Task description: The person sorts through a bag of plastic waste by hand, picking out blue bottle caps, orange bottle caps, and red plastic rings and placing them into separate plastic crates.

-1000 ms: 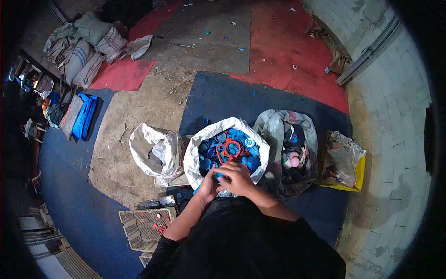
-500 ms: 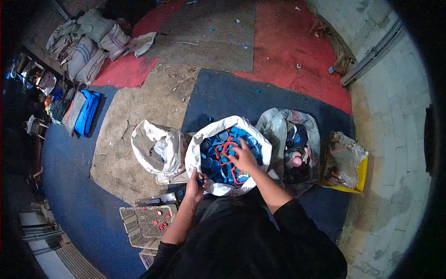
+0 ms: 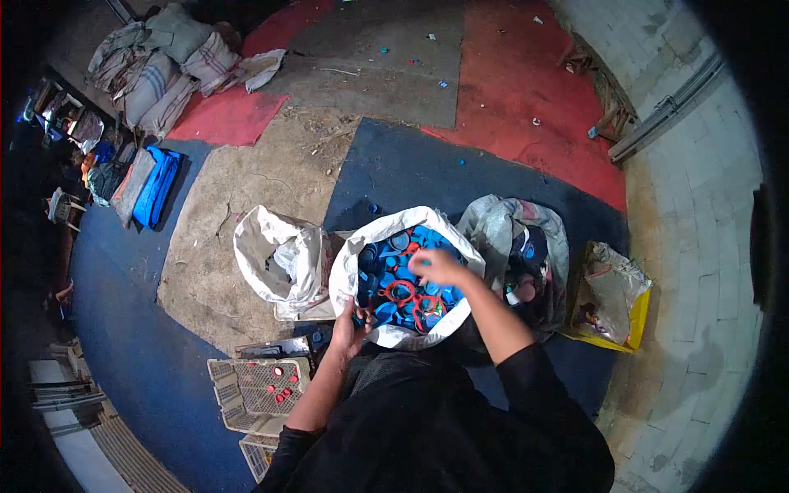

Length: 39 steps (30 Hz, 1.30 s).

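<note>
Many light, stiff caps fill the sack; left hand grips its soft rim, right hand pinches a blue cap.

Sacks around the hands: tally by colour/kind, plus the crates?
White sacks: 2, the sack of blue caps and an open one beside it
Grey sack of mixed items: 1
Yellow bag: 1
Beige crates: 2, the second only partly visible
Total: 6

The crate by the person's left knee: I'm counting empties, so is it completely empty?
No, the crate holds a few small red caps on its mesh floor.
</note>
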Tool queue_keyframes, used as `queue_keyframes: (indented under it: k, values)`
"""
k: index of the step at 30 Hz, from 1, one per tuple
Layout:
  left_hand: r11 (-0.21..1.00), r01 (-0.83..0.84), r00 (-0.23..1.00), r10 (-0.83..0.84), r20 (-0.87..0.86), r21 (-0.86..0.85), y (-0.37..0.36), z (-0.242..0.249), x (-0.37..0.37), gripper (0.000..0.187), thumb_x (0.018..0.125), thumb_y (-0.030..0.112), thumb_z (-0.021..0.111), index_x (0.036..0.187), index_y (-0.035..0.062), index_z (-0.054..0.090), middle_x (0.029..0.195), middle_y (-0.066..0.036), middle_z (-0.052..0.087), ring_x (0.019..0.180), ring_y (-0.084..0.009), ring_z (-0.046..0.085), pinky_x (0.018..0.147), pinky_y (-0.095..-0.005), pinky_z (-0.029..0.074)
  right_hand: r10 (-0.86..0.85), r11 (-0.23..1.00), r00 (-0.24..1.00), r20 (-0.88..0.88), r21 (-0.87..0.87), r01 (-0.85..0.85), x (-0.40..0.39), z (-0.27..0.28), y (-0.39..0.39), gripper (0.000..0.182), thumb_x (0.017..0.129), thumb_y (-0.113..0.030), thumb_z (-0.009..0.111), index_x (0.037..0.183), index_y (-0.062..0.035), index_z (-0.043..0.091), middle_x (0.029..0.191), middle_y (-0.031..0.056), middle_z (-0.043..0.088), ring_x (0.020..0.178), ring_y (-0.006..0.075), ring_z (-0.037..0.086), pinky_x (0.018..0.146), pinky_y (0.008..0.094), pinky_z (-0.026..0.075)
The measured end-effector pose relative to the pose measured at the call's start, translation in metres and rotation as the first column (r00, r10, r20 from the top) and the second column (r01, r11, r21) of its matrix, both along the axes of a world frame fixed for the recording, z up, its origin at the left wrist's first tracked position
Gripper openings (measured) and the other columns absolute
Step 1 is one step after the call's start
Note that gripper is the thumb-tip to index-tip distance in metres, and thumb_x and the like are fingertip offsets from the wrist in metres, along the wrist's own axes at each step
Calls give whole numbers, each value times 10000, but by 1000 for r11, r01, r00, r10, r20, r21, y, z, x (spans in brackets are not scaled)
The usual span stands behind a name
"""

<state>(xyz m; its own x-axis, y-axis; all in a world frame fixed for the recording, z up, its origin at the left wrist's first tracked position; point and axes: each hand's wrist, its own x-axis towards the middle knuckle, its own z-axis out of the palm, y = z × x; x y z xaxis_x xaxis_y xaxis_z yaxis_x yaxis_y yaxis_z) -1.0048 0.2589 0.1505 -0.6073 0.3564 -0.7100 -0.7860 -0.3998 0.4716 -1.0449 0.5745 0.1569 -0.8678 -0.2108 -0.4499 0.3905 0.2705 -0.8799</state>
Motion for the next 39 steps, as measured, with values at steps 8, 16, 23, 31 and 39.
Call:
queue_keyframes:
  k: [8, 16, 23, 31, 39]
  values:
    - [1000, -17, 1000, 17, 10, -6, 4, 24, 7, 462, 1074, 484, 510, 818, 102, 462, 875, -81, 554, 776, -187, 523, 655, -295, 414, 134, 555, 926, -353, 801, 225, -18, -32, 5, 322, 888, -76, 620, 1197, 9, 656, 1199, 227, 639, 1083, 440, 643, 1013, 512, 494]
    - [998, -48, 999, 48, -14, 50, -20, 10, 15, 483, 1079, 503, 479, 812, 101, 466, 893, -92, 564, 771, -192, 523, 649, -307, 408, 49, 543, 971, -233, 823, 170, 5, -40, 8, 460, 834, -14, 662, 1283, -94, 602, 1270, 224, 563, 995, 443, 688, 856, 524, 575]
    - [999, -41, 999, 41, 19, 25, -24, 11, 17, 478, 1089, 496, 456, 803, 113, 456, 907, -79, 578, 765, -189, 519, 659, -304, 394, 104, 713, 907, -408, 667, 218, 28, -9, 16, 281, 876, -173, 734, 1143, -112, 673, 931, 199, 713, 938, 426, 688, 800, 534, 545]
    - [1000, -11, 1000, 11, 10, -25, -14, 25, 16, 453, 1083, 491, 477, 818, 123, 474, 878, -69, 585, 774, -177, 535, 677, -304, 417, -321, 882, 781, -535, 132, 453, 84, 0, -14, 237, 833, -128, 772, 1044, -71, 680, 1033, 82, 748, 996, 266, 706, 850, 377, 530]
    - [995, 103, 994, -103, -42, 3, 2, 21, 9, 435, 1087, 474, 475, 823, 128, 486, 892, -64, 584, 803, -189, 549, 707, -316, 429, -684, 578, 725, 84, -543, 608, 119, 25, -22, 127, 976, -157, 693, 1011, -95, 589, 1109, 172, 747, 900, 154, 678, 790, 289, 505]
